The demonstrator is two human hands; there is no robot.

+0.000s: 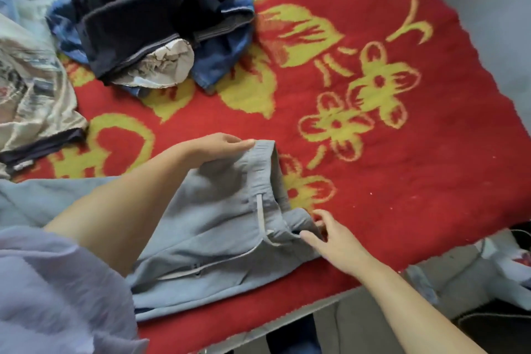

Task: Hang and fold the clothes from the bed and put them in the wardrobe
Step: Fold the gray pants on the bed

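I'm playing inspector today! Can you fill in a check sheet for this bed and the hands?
Surface: red blanket with yellow flowers.
Job's things: grey-blue pants lying flat near the bed edge.
Clutter: dark clothes pile at the far side; printed shirt at the left.
Hands: left hand pinches the waistband; right hand touches its other end, grip unclear.
Cables: nothing seen for sure.
Surroundings: grey wall.
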